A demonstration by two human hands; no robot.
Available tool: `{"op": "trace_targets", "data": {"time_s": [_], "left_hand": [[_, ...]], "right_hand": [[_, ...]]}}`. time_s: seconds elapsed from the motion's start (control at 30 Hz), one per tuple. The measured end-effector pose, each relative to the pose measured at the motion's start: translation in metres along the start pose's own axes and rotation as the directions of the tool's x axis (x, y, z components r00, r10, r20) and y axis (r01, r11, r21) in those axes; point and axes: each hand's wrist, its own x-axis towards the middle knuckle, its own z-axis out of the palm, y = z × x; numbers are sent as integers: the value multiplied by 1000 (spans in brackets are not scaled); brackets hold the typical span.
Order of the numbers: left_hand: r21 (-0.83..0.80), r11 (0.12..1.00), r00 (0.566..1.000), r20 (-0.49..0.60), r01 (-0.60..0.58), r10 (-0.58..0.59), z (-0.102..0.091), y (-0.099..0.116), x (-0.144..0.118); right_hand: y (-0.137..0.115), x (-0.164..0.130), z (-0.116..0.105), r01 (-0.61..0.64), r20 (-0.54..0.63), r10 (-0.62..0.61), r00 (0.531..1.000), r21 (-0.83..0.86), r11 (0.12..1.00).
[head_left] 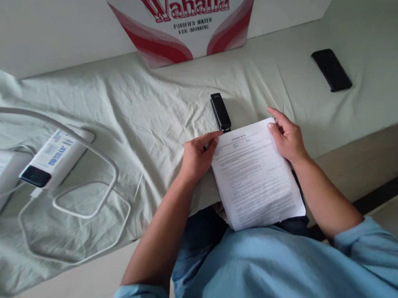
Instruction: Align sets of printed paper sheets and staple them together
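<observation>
While hands (200,158) hold papers (255,175) | pale cloth (162,114) lies wrinkled | carton (190,14) beyond

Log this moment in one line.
left hand: holds paper; right hand: holds paper; stapler: on cloth, beyond paper; phone: on cloth

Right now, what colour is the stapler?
The stapler is black; it shows best in the head view.

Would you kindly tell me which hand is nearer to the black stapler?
Left: the left hand is beside the near end of the black stapler, while the right hand is farther off, to its right.
</observation>
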Motion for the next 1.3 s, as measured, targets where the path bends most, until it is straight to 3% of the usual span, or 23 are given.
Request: {"op": "trace_targets", "data": {"time_s": [0.1,0.3,0.4,0.57,0.77,0.87,0.97,1.17,1.3], "left_hand": [[-16,1000,999,30,-13,13,-2,2,0],[-41,998,995,85,-50,53,-4,2,1],[-52,999,998,67,-16,20,-5,2,1],[-134,990,999,8,44,-43,-3,3,2],[114,986,986,-131,120,-105,1,6,15],[286,954,992,-110,93,-64,-1,7,23],[357,931,995,-94,77,-46,-5,5,29],[244,963,990,-115,112,-86,-13,3,31],[173,977,991,-64,123,-113,-16,2,33]], "right_hand": [[-1,4,1,73,33,-72,997,-33,997],[-5,16,-2,100,99,-91,991,-87,991],[-7,20,-5,41,171,-23,985,-105,994],[-5,23,-5,-65,145,78,986,-90,994],[-3,34,0,-60,165,80,983,-126,990],[-3,44,1,-33,191,68,979,-180,983],[-3,51,4,12,212,36,977,-219,976],[-6,52,14,116,215,-66,974,-230,966],[-7,47,20,141,186,-96,978,-246,959]]}}
